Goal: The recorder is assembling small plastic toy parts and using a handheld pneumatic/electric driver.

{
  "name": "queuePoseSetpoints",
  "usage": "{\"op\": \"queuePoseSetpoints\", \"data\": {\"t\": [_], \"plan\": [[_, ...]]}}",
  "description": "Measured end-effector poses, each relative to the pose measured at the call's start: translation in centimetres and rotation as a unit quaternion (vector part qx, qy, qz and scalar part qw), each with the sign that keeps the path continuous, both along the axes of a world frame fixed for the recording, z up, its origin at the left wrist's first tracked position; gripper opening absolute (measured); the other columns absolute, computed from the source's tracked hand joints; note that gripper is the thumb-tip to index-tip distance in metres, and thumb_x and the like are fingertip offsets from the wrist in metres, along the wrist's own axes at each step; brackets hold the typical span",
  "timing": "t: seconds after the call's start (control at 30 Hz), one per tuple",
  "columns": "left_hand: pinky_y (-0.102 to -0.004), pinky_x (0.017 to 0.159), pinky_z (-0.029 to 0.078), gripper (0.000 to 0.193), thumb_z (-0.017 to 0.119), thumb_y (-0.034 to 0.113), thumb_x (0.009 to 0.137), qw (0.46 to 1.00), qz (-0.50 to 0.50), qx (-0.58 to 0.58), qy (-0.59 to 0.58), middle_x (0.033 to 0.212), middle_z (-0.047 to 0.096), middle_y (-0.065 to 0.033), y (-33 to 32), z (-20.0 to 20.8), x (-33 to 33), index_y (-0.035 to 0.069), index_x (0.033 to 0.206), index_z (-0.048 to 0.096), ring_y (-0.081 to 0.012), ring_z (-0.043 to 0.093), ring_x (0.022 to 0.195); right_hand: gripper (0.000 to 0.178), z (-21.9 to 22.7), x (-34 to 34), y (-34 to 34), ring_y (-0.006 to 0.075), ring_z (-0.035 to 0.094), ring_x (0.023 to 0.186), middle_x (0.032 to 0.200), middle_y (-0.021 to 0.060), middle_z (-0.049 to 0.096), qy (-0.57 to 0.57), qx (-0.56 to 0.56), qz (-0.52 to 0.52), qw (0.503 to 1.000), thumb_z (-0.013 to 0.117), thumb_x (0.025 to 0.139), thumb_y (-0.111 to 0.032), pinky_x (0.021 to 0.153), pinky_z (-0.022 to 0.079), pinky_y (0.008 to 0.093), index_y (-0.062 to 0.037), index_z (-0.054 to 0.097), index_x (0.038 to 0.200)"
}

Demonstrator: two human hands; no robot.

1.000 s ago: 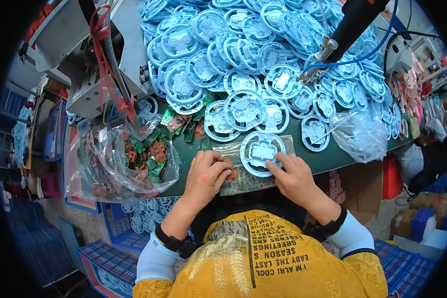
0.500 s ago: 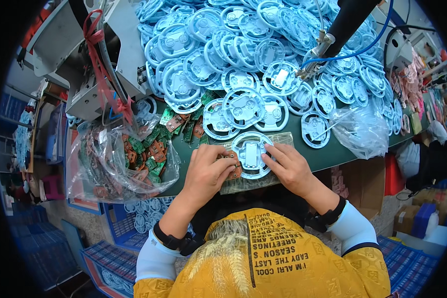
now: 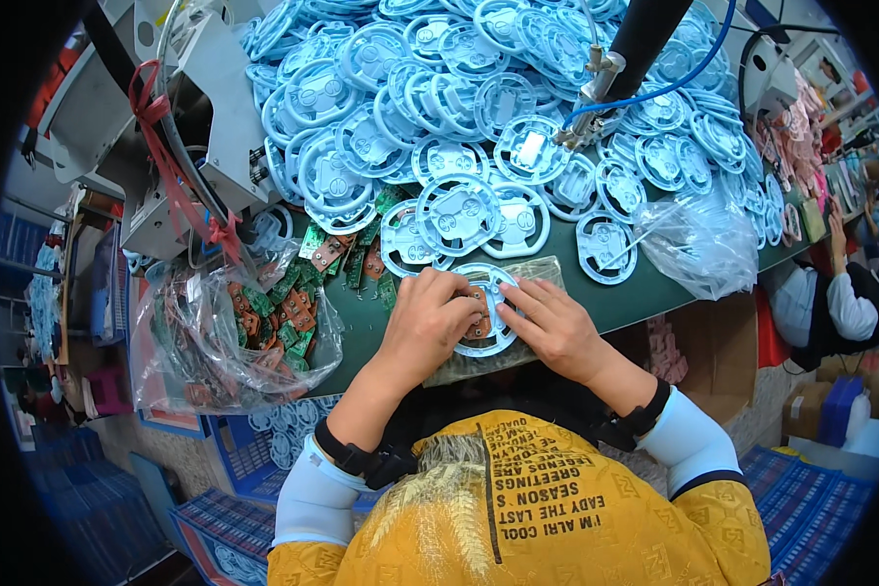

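A light-blue plastic toy steering wheel (image 3: 499,349) lies on a padded mat (image 3: 549,271) at the table's near edge. My left hand (image 3: 422,324) is closed with its fingertips pinching a brown circuit board (image 3: 480,320), which now lies over the middle of the wheel. My right hand (image 3: 555,330) holds the wheel's right side, its fingers over the rim and reaching the board's edge. Fingers hide part of the wheel and of the board.
Many similar light-blue wheels (image 3: 439,78) are heaped at the back. A clear bag (image 3: 308,363) of green and brown boards lies left, another clear plastic bag (image 3: 703,249) right. A black machine arm (image 3: 645,44) with a blue hose hangs over the heap.
My left hand has moved right, bringing the board from beside the wheel onto its middle. My right hand stays at the wheel's right side. The whole view has shifted slightly.
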State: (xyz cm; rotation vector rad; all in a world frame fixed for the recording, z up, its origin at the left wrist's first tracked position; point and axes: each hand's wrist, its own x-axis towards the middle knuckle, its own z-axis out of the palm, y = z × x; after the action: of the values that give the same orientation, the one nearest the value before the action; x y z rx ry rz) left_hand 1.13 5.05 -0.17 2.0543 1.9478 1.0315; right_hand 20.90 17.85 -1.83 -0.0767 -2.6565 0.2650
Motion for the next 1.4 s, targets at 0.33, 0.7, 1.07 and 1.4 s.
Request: {"op": "queuePoseSetpoints", "data": {"t": [0.33, 0.7, 1.07, 1.4], "plan": [[-0.0364, 0.079, 0.039, 0.021, 0.077, 0.006, 0.073, 1.0, -0.014, 0.011, 0.006, 0.101, 0.063, -0.0007, 0.4, 0.0, 0.0, 0.012, 0.092, 0.071, -0.0225, 0.057, 0.094, 0.034, 0.1, 0.0, 0.1, 0.0331, 0.061, 0.118, 0.128, 0.0167, 0.062, 0.0, 0.008, 0.002, 1.0, 0.061, 0.083, -0.01, 0.098, 0.049, 0.0443, -0.0011, 0.064, 0.115], [-0.0462, 0.096, 0.038, 0.036, 0.082, 0.014, 0.071, 0.999, 0.021, -0.017, 0.027, 0.126, 0.057, -0.011, -1.3, 0.1, 0.4, 0.009, 0.105, 0.069, -0.0335, 0.051, 0.118, 0.028, -0.6, 8.2, 10.7, 0.0301, 0.062, 0.102, 0.11, 0.0131, 0.066, -0.073, 0.123, -0.281, 0.949, 0.061, 0.079, -0.002, 0.087, 0.047, 0.043, -0.003, 0.065, 0.106], [-0.0553, 0.109, 0.031, 0.071, 0.094, 0.032, 0.055, 0.986, 0.077, -0.142, 0.047, 0.147, 0.041, -0.0265, -1.5, 1.0, 2.3, 0.006, 0.114, 0.062, -0.0421, 0.039, 0.137, 0.019, 3.7, 4.4, 8.4, 0.0276, 0.061, 0.086, 0.094, 0.008, 0.063, -0.011, 0.026, -0.088, 0.996, 0.067, 0.073, -0.001, 0.077, 0.047, 0.0399, -0.005, 0.063, 0.092], [-0.0511, 0.109, 0.037, 0.067, 0.093, 0.027, 0.057, 0.991, 0.088, -0.035, -0.091, 0.147, 0.039, -0.0278, -2.1, -1.4, 2.1, 0.006, 0.112, 0.059, -0.0457, 0.041, 0.136, 0.008, 3.8, 4.0, 4.8, 0.0316, 0.061, 0.076, 0.083, 0.0095, 0.056, -0.1, -0.186, -0.144, 0.967, 0.066, 0.087, -0.008, 0.065, 0.049, 0.0406, -0.0068, 0.065, 0.095]]}}
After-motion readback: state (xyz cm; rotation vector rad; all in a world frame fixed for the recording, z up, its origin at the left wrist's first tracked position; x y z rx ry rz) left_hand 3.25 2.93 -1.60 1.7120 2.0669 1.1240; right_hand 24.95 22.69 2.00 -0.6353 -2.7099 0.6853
